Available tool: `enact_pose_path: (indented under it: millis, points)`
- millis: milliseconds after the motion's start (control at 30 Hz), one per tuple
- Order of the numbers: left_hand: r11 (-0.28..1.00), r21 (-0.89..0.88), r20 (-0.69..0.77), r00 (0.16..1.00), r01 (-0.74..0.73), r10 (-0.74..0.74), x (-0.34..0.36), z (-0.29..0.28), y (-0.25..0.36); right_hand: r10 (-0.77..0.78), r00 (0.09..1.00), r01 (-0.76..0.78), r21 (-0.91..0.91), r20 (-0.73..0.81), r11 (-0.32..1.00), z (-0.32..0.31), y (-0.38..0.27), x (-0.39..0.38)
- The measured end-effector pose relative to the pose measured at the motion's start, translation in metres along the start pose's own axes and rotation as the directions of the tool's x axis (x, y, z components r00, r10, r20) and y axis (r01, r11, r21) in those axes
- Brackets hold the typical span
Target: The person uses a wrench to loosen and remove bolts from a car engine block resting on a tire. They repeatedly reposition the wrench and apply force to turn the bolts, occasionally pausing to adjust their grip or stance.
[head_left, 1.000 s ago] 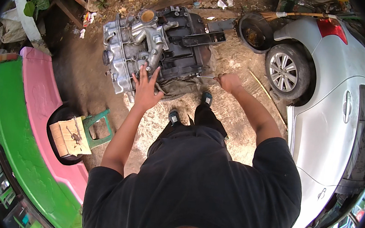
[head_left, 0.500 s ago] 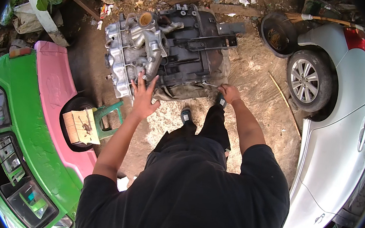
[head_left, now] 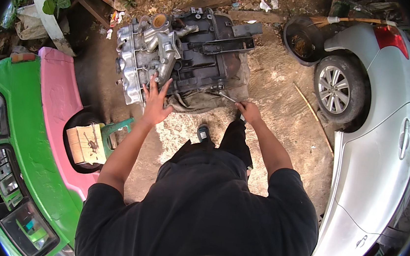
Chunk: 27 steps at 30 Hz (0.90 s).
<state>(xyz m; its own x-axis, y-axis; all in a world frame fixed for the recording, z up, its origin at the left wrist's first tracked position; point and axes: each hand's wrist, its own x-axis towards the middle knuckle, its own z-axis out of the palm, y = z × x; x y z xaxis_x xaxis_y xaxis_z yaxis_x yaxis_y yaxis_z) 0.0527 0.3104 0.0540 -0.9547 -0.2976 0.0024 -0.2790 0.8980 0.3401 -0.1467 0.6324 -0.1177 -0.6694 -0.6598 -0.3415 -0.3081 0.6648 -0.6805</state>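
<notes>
A car engine [head_left: 204, 54], with silver castings on its left part and a black block on its right, lies on a grey cloth [head_left: 197, 106] on the ground in front of me. My left hand [head_left: 156, 104] has its fingers spread against the near edge of the silver castings. My right hand [head_left: 249, 111] is closed around the near end of a wrench [head_left: 227, 97], a slim metal tool. The far end of the wrench meets the lower right side of the engine; what it sits on is too small to make out.
To the left stands a green and pink vehicle [head_left: 51, 108], with a small green stool [head_left: 116, 128] and a cardboard piece [head_left: 86, 144] beside its wheel. A silver car [head_left: 374, 159] is on the right. Near it are a black basin [head_left: 303, 40] and a thin stick [head_left: 313, 117].
My view has shifted slightly, so the whole scene sits a little differently. The wrench handle in my right hand has swung to a steeper slant, its near end closer to me. My left hand stays on the engine.
</notes>
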Motion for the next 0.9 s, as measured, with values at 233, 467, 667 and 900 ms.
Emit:
enact_pose_path:
  millis: [233,467,667,900]
  points:
    - [0.999,-0.032,0.002,1.0,0.014,-0.014,-0.004,0.0,-0.001,0.111,0.994,-0.112,-0.078,-0.015,0.991,-0.03,-0.048,-0.043]
    - [1.0,-0.029,-0.013,1.0,0.008,-0.009,-0.006,-0.005,0.0,0.094,0.993,-0.109,-0.242,-0.074,0.964,-0.041,-0.094,-0.034]
    - [0.998,-0.063,-0.028,1.0,-0.001,-0.001,-0.008,-0.005,-0.001,0.163,0.986,-0.165,-0.378,-0.036,0.911,-0.043,-0.11,-0.027]
    - [0.996,-0.09,-0.037,0.999,-0.011,0.008,-0.008,-0.006,-0.002,0.182,0.983,-0.175,-0.43,-0.025,0.886,-0.039,-0.128,-0.02]
